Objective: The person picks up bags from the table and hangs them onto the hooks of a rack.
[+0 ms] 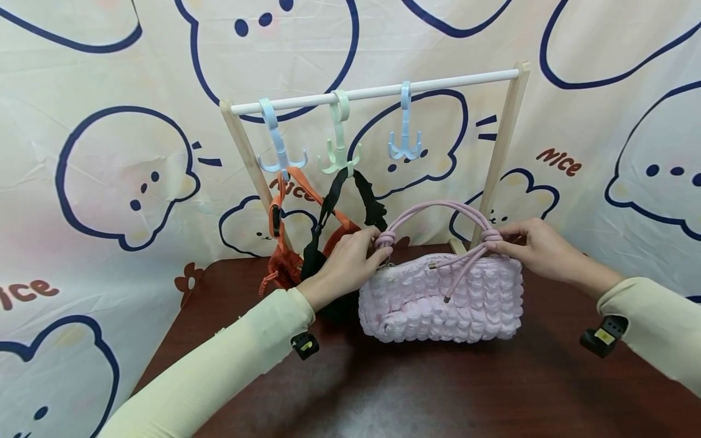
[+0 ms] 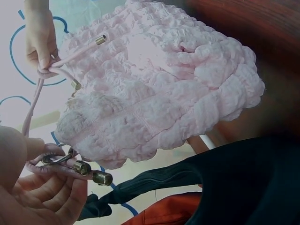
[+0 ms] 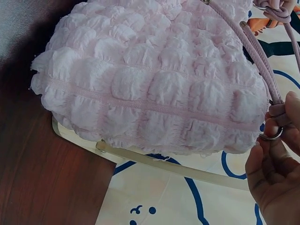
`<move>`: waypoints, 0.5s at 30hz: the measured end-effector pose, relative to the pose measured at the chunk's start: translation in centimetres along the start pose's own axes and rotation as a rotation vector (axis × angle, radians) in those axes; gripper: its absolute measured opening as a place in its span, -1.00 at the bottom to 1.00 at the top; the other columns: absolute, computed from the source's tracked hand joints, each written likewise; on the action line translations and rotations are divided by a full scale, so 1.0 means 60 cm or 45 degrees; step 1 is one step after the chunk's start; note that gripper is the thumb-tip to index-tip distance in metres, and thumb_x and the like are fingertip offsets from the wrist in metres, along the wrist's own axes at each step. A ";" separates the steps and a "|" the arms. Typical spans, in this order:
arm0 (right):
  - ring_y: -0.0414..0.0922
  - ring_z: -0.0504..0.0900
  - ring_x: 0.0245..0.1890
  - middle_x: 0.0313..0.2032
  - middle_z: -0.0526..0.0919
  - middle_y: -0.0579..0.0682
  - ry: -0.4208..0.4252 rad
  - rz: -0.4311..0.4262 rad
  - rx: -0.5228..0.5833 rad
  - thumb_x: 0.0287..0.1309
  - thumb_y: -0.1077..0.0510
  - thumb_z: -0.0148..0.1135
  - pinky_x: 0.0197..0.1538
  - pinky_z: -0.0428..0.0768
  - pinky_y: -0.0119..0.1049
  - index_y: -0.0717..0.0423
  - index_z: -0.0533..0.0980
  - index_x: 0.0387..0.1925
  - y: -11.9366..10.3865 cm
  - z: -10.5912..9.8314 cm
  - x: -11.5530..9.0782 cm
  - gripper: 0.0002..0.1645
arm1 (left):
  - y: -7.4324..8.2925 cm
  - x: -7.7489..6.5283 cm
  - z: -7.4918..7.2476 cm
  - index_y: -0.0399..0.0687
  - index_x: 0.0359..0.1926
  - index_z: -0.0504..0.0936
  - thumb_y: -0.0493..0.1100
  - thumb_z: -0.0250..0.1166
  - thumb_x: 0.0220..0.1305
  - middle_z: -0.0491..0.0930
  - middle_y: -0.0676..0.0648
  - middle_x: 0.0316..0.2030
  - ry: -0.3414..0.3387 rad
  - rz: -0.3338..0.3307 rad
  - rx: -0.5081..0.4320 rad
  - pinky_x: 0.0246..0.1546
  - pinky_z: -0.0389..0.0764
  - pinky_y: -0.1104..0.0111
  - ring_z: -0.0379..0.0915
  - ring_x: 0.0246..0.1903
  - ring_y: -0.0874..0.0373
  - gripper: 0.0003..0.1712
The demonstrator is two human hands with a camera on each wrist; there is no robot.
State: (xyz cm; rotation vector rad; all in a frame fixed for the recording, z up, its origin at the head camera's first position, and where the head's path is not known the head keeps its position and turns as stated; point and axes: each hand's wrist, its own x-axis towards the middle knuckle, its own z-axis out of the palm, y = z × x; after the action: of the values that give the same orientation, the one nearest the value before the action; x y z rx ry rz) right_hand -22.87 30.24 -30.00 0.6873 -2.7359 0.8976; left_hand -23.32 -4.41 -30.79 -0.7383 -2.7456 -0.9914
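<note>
A pale pink puffy handbag (image 1: 440, 298) hangs upright between my two hands, close over the brown table. Its cord handle (image 1: 432, 207) arches above, and loose cord ends with metal tips dangle over the front. My left hand (image 1: 350, 258) grips the knot at the handle's left end; the left wrist view shows the fingers curled round the cord near its metal tips (image 2: 102, 177). At the other end, my right hand (image 1: 533, 246) pinches the right knot. In the right wrist view, a metal ring (image 3: 272, 135) shows beside those fingers.
Behind the bag stands a wooden rack with a white rod (image 1: 383, 91). A blue hook (image 1: 279, 143) holds an orange bag (image 1: 285, 264); a green hook (image 1: 339, 137) holds a black bag (image 1: 312, 261), partly behind my left arm. Another blue hook (image 1: 405, 128) hangs farther right.
</note>
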 end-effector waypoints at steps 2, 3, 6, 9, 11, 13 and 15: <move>-0.34 0.49 -0.45 -0.38 0.72 -0.06 0.005 -0.004 0.002 0.33 0.16 0.32 -0.43 0.49 -0.40 0.04 0.74 -0.20 0.001 0.000 0.001 -0.88 | 0.001 0.000 -0.001 -0.08 0.01 0.60 -0.05 0.27 0.44 0.56 -0.01 -0.44 0.005 -0.001 -0.006 -0.54 0.35 0.42 0.41 -0.53 0.18 -0.75; -0.34 0.49 -0.45 -0.38 0.72 -0.06 0.009 -0.008 0.004 0.32 0.16 0.32 -0.43 0.49 -0.40 0.04 0.74 -0.20 0.001 0.000 0.001 -0.88 | 0.001 0.001 -0.002 -0.08 0.01 0.60 -0.05 0.27 0.44 0.57 -0.01 -0.43 0.008 -0.001 -0.009 -0.54 0.36 0.42 0.41 -0.52 0.18 -0.75; -0.34 0.50 -0.45 -0.37 0.72 -0.04 0.023 -0.017 0.011 0.32 0.17 0.32 -0.43 0.50 -0.40 0.05 0.73 -0.19 0.000 0.000 0.002 -0.88 | 0.003 0.002 -0.004 -0.08 0.02 0.59 -0.06 0.27 0.44 0.58 -0.01 -0.41 0.016 -0.002 -0.020 -0.52 0.39 0.41 0.43 -0.50 0.17 -0.75; -0.34 0.49 -0.47 -0.39 0.70 -0.02 0.037 -0.021 0.007 0.34 0.16 0.31 -0.45 0.48 -0.39 0.07 0.73 -0.20 -0.002 0.000 0.003 -0.87 | 0.004 0.002 -0.005 -0.08 0.02 0.59 -0.06 0.26 0.45 0.60 -0.01 -0.39 0.023 -0.002 -0.030 -0.51 0.41 0.40 0.45 -0.49 0.17 -0.75; -0.34 0.47 -0.48 -0.41 0.69 0.00 0.045 -0.020 0.000 0.34 0.16 0.30 -0.47 0.47 -0.39 0.10 0.73 -0.20 -0.003 0.000 0.003 -0.86 | 0.004 0.002 -0.005 -0.08 0.02 0.59 -0.05 0.26 0.45 0.62 -0.01 -0.38 0.027 -0.003 -0.034 -0.50 0.43 0.40 0.46 -0.48 0.17 -0.74; -0.35 0.47 -0.49 -0.42 0.69 0.01 0.056 -0.021 -0.006 0.35 0.16 0.29 -0.47 0.47 -0.39 0.12 0.73 -0.19 -0.003 0.000 0.004 -0.85 | 0.003 0.003 -0.005 -0.09 0.03 0.59 -0.05 0.26 0.45 0.63 -0.01 -0.36 0.032 -0.005 -0.035 -0.49 0.45 0.40 0.47 -0.47 0.17 -0.74; -0.36 0.48 -0.49 -0.40 0.71 0.04 0.071 -0.025 -0.008 0.35 0.17 0.29 -0.47 0.47 -0.39 0.14 0.73 -0.19 -0.004 0.001 0.004 -0.84 | 0.003 0.003 -0.004 -0.09 0.04 0.59 -0.05 0.26 0.45 0.65 -0.02 -0.35 0.039 -0.008 -0.036 -0.47 0.46 0.40 0.48 -0.45 0.17 -0.72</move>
State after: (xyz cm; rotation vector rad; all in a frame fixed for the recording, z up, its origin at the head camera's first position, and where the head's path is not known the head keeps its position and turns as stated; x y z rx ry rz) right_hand -22.96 29.93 -29.83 0.6769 -2.6773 0.8894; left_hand -23.40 -4.41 -30.45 -0.7125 -2.7148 -1.0363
